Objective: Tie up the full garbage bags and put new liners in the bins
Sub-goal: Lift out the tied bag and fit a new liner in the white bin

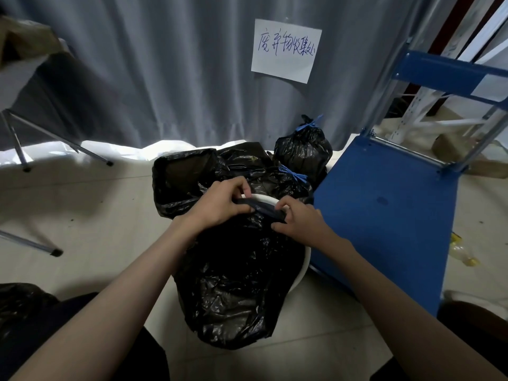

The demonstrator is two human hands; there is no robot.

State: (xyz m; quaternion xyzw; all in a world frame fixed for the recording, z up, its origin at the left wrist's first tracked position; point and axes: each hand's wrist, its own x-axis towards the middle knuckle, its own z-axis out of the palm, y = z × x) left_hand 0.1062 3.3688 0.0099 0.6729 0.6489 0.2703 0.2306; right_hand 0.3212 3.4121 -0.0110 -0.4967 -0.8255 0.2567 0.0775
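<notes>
A white bin [303,266] stands on the floor in front of me, draped in a black liner [233,284]. My left hand [220,204] and my right hand [299,221] both pinch the liner's dark hem at the bin's far rim, where a strip of white rim [264,198] shows. Behind it stands another bin lined in black [181,177], its mouth open. Two tied black garbage bags with blue drawstrings rest further back: one close [286,182], one by the curtain [305,149].
A blue metal cart [384,215] stands close on the right of the bin. Folding table legs [55,251] are at left. A grey curtain with a paper sign [286,50] hangs behind. A crumpled plastic bottle [463,251] lies on the floor at right.
</notes>
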